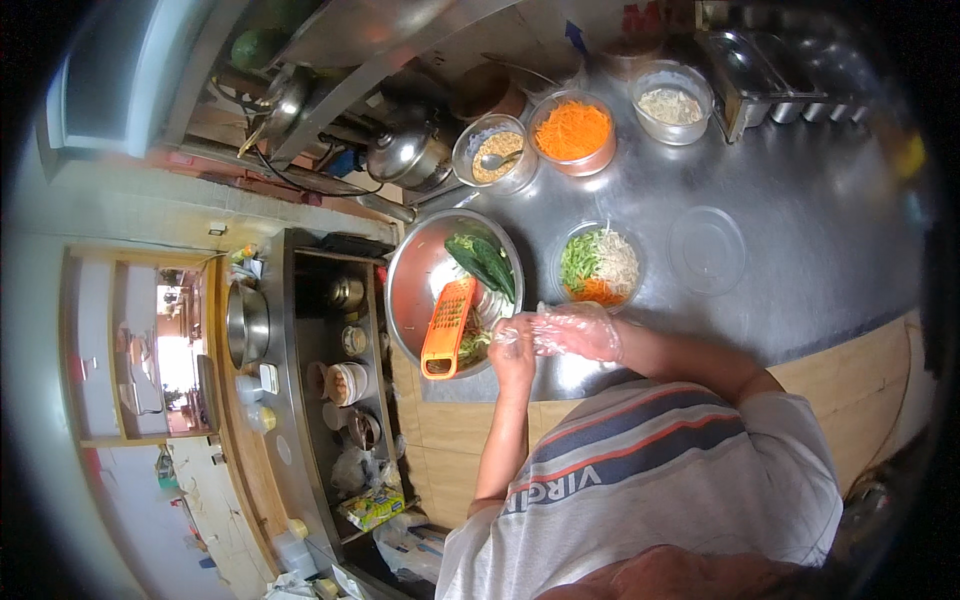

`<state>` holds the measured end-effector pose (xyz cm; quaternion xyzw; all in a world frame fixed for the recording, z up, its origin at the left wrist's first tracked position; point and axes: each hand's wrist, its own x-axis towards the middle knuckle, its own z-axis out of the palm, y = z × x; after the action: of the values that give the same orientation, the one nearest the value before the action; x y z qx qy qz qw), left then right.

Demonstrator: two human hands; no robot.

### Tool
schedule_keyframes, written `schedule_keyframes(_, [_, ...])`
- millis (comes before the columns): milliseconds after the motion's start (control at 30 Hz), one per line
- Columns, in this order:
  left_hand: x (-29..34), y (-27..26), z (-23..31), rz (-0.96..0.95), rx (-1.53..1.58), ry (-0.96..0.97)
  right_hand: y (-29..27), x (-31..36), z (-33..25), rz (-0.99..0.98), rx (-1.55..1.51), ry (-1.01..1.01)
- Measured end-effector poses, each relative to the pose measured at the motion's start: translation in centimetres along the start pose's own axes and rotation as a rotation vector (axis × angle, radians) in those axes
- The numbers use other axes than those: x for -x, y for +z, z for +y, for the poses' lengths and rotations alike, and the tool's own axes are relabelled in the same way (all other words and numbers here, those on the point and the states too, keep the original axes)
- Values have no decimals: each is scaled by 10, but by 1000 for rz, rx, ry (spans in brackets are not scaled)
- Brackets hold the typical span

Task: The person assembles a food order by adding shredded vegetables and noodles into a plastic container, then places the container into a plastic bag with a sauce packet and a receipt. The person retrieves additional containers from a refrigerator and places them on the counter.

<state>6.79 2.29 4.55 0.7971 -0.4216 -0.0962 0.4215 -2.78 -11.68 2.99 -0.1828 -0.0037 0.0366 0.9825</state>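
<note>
My right hand (580,334) wears a clear, crinkled disposable plastic glove and points leftward. My bare left hand (513,350) meets it at the fingertip end, fingers closed on the loose plastic there; the right fingers are blurred by the glove. Just left of my hands, a large steel mixing bowl (402,318) holds dark green cucumbers (483,266), pale green shreds and an orange grater (449,325) leaning on the near rim. Beyond my right hand stands a clear round bowl (556,268) with green shreds, whitish shreds and orange carrot shreds in separate sections.
Along the back stand a tub of chopped nuts or grains with a spoon (497,160), a tub of shredded carrot (573,131) and a tub of whitish shreds (671,106). A clear round lid (706,250) lies on the steel table (800,230). Metal trays (775,85) occupy the far right.
</note>
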Motion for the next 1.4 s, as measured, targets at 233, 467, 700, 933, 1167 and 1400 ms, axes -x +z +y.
schedule_keyframes(233, [-31,-52,-48,807,334,-334,17,6,-20,30,489,-32])
schedule_keyframes(467, [-56,-74,-79,236,39,-503,-61,-56,-125,424,1081,-316])
schedule_keyframes(700, [-51,-55,-47,553,-508,-286,-77,-194,-205,578,2294,-411])
schedule_keyframes(933, [43,-36,-14,552,-464,-124,-101,-266,-207,767,2557,48])
schedule_keyframes(1167, [150,-12,-19,478,-351,-432,-92,-258,-205,714,2479,127])
schedule_keyframes(1400, [146,-4,-18,414,-279,-470,-77,-262,-216,907,2060,195])
